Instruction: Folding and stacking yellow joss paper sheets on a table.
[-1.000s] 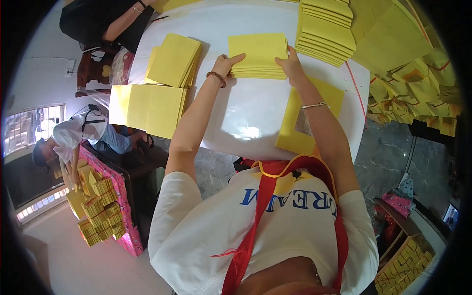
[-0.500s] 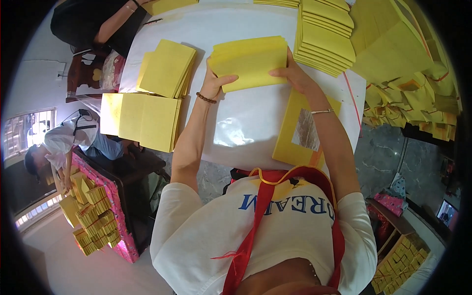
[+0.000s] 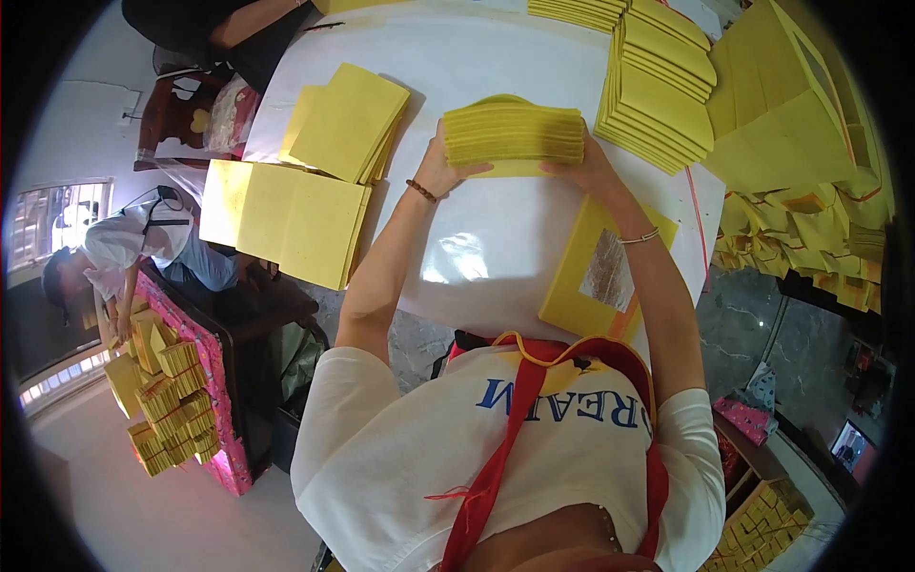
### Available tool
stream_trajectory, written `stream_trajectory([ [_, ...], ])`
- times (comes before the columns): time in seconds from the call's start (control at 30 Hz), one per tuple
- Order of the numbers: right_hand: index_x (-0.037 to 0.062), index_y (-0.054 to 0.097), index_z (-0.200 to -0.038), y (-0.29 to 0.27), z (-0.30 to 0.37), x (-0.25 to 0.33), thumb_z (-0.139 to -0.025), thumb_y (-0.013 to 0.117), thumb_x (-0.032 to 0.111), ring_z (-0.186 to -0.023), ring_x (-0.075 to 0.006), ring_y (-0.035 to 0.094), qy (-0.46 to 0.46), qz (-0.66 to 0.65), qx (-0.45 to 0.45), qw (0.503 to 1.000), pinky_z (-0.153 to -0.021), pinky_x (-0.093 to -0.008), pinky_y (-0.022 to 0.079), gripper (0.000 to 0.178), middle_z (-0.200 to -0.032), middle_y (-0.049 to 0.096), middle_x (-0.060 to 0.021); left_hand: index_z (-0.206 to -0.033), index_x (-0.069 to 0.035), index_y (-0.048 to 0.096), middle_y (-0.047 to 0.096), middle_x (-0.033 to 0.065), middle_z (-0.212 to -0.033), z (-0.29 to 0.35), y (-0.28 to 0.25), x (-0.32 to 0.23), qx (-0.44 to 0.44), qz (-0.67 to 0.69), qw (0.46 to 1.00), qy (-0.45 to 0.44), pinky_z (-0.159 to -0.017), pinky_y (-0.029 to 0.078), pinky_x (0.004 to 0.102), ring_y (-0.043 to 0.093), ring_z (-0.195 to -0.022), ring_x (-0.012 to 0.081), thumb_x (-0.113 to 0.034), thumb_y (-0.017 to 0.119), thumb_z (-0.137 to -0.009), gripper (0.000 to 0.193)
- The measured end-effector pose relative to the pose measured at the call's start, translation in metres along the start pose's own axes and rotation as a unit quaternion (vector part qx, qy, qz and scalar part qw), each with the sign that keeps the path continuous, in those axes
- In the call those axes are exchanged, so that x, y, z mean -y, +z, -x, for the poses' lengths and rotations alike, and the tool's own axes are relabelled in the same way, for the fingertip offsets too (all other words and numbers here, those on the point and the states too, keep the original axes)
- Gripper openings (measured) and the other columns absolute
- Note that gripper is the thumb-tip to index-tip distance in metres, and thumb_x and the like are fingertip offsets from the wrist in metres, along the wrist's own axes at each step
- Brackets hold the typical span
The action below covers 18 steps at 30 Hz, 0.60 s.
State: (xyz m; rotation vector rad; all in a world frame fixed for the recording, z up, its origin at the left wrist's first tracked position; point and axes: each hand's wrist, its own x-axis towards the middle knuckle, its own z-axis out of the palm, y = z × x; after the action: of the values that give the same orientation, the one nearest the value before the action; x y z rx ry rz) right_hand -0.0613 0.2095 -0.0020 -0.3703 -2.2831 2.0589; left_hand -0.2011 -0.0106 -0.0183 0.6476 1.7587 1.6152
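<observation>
Between my two hands is a thick stack of yellow paper [image 3: 515, 135], held by its short ends above the white table [image 3: 467, 214]. Its layered long edge faces up toward me, and the top sheet bows up slightly. My left hand [image 3: 456, 164], with a beaded bracelet at the wrist, is closed on the left end. At the right end, my right hand [image 3: 583, 164] is closed likewise. The thumbs lie along the near side; most other fingers are hidden behind the paper. Near my right forearm lies a flat yellow packet with a silvery patch [image 3: 602, 272].
Yellow paper stacks [image 3: 291, 205] stand at the table's left, and more folded stacks [image 3: 658, 91] at the back right. Beyond the right edge are large yellow paper piles [image 3: 791, 105]. A co-worker's arm [image 3: 253, 24] is at the far left; another person [image 3: 143, 234] handles bundles [image 3: 176, 400].
The paper stack has tipped, so its layered edge now shows instead of its broad face. My hands have turned with it. The whole view has shifted slightly.
</observation>
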Motion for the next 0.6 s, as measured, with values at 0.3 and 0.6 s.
stream_trajectory([
  [0.3,0.0057,0.044,-0.124,-0.001,0.005,0.010,-0.068,0.076,0.010,-0.102,-0.0187,0.054,0.029,-0.022,-0.026,0.999,-0.088,-0.0311,0.045,0.064,-0.113,0.055,-0.0063,-0.128,-0.009,0.034,0.051,0.0120,-0.116,-0.001,-0.006,0.012,0.041,-0.040,0.998,0.034,-0.099,0.036,0.0408,0.046,-0.115,0.0267,-0.023,0.082,-0.062,0.083],
  [0.6,0.0103,0.051,-0.116,0.054,0.028,0.014,-0.078,0.067,0.007,-0.103,-0.0121,0.049,0.084,-0.350,-0.011,0.933,-0.084,-0.0285,0.042,0.041,-0.108,0.054,0.0023,-0.136,-0.007,0.027,0.046,0.0108,-0.124,0.037,0.042,-0.047,-0.012,0.243,0.958,0.149,-0.100,0.035,0.0352,0.041,-0.122,0.0206,-0.017,0.073,-0.071,0.080],
])
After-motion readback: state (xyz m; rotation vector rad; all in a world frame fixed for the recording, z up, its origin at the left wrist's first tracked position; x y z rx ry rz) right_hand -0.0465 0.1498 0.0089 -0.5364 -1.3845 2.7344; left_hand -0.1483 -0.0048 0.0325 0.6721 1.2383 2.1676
